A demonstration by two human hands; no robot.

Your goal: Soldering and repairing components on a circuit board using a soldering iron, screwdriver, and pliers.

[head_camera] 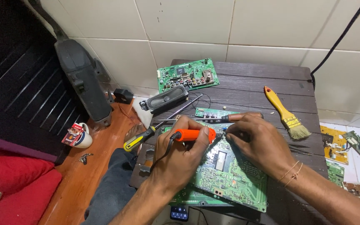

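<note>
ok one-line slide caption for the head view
Left hand holds an orange soldering iron to a green circuit board; right hand steadies it.

Cream tiled wall [188,25] behind dark wood table [255,83]; orange wood floor [84,175]; red cushion [13,183], maybe sofa.

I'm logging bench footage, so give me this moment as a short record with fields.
Setting: dark wooden table by a tiled wall
Left hand: grips an orange-handled soldering iron, tip at the board
Right hand: fingertips rest on the large green circuit board
Behind the hands: two screwdrivers, one yellow-handled, one brown-handled
Far edge: second green board, black speaker
Right side: yellow paintbrush
</note>
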